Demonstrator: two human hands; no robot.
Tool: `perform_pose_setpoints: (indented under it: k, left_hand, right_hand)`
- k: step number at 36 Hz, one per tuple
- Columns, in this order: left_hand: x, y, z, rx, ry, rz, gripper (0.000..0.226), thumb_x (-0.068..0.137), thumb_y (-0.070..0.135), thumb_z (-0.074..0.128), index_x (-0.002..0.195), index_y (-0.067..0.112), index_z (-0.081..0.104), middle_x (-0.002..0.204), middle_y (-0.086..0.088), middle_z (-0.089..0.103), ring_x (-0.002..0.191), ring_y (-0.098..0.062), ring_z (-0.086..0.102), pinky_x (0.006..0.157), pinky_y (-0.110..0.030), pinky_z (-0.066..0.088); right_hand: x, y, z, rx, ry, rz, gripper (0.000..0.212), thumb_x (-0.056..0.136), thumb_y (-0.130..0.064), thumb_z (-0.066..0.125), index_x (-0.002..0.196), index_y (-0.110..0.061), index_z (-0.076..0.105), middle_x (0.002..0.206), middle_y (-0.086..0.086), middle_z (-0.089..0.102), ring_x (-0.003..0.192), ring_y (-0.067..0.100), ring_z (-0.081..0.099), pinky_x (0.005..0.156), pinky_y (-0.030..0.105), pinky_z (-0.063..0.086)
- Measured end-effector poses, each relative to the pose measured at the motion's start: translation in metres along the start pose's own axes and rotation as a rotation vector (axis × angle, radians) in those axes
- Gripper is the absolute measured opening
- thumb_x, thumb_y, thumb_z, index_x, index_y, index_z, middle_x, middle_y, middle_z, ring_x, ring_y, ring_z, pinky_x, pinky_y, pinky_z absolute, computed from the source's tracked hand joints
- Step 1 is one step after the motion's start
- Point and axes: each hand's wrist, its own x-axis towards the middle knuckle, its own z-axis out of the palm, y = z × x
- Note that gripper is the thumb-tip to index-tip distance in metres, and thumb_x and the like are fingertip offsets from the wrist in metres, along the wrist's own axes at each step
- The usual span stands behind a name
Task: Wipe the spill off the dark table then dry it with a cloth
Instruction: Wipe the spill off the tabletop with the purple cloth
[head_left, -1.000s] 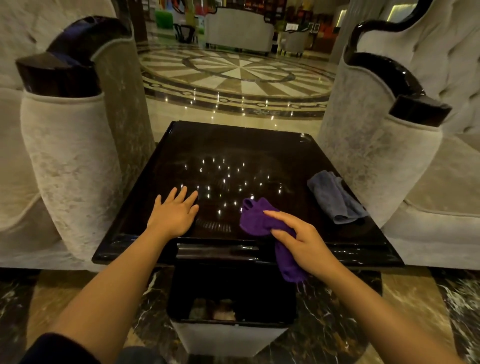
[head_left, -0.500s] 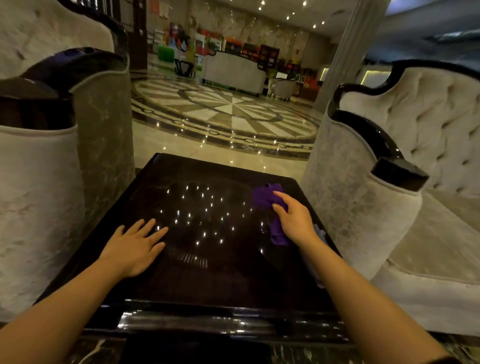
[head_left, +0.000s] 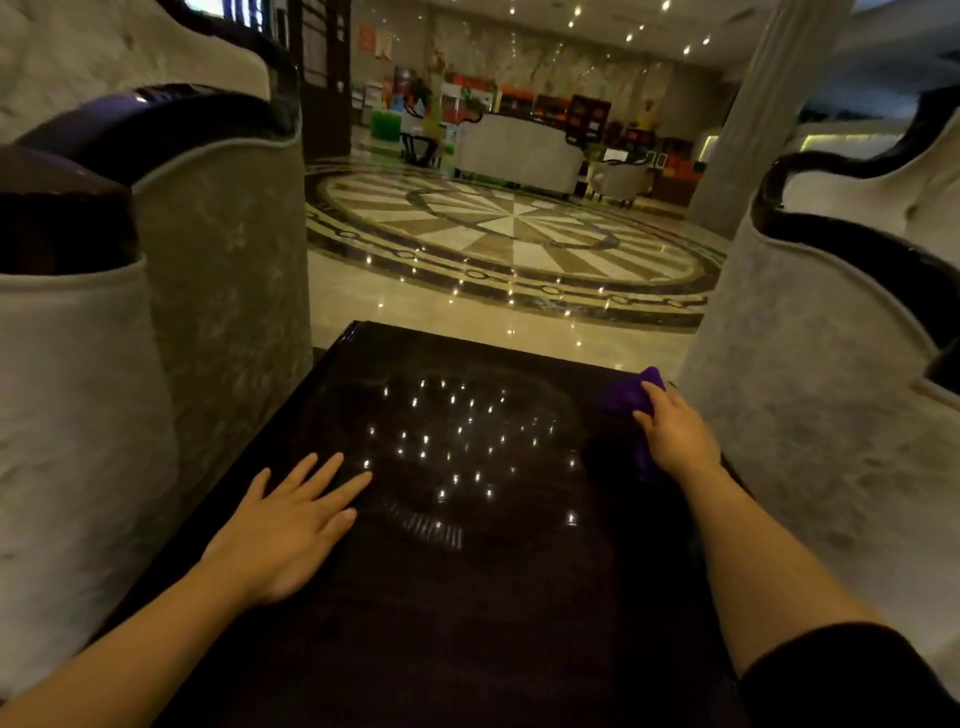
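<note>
1. Head view: dark table between two armchairs, glossy with reflected ceiling lights; spill not discernible.
2. Left hand flat, fingers spread, likely bracing for the reach.
3. Right hand pressing purple cloth at far right corner, fingers together, probably wiping.

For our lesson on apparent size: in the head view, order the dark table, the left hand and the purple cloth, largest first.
1. dark table
2. left hand
3. purple cloth, partly hidden under the right hand and farther from the camera, so its true size is unsure.
</note>
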Motion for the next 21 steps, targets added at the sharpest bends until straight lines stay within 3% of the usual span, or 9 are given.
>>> perform_pose_setpoints:
  k: [2,5,8,15,21]
  left_hand:
    - [-0.003,0.009,0.002,-0.007,0.013,0.02,0.048,0.096,0.046,0.01,0.141,0.043,-0.005,0.156,0.009,-0.012,0.142,-0.012,-0.017,0.116,-0.042,-0.009]
    - [-0.003,0.027,0.003,-0.047,0.036,0.028,0.048,0.095,0.047,0.011,0.141,0.044,-0.004,0.155,0.01,-0.012,0.142,-0.012,-0.017,0.116,-0.042,-0.01]
    - [-0.024,0.068,0.014,-0.111,0.035,0.171,0.048,0.095,0.047,0.011,0.141,0.044,-0.003,0.156,0.01,-0.011,0.142,-0.011,-0.016,0.116,-0.043,-0.009]
    - [-0.022,0.063,0.013,-0.095,0.032,0.127,0.048,0.095,0.047,0.012,0.141,0.044,-0.001,0.156,0.009,-0.009,0.142,-0.012,-0.015,0.116,-0.044,-0.008]
    - [-0.011,0.048,0.001,-0.053,0.041,0.085,0.048,0.096,0.044,0.014,0.142,0.043,0.0,0.157,0.007,-0.007,0.143,-0.014,-0.011,0.116,-0.045,-0.005]
  right_hand:
    - [0.008,0.009,-0.003,-0.093,-0.034,0.057,0.05,0.094,-0.028,0.04,0.14,-0.017,0.022,0.153,0.011,0.017,0.131,0.035,0.032,0.104,0.048,0.034]
    - [-0.001,0.027,-0.014,-0.129,-0.215,0.213,0.054,0.095,-0.038,0.032,0.143,-0.023,0.011,0.155,0.012,0.006,0.137,0.037,0.02,0.11,0.051,0.022]
    - [-0.053,0.069,-0.066,-0.21,-0.174,0.379,0.057,0.094,-0.047,0.025,0.143,-0.025,0.005,0.155,0.014,0.007,0.139,0.037,0.013,0.112,0.051,0.014]
    - [-0.051,0.061,-0.059,-0.144,-0.292,0.342,0.064,0.089,-0.06,0.021,0.139,-0.037,-0.013,0.154,0.007,-0.017,0.141,0.032,-0.006,0.113,0.051,-0.002]
    - [-0.044,0.05,-0.064,-0.138,-0.229,0.247,0.063,0.09,-0.058,0.022,0.139,-0.037,-0.01,0.155,0.008,-0.012,0.141,0.032,-0.001,0.113,0.052,0.004]
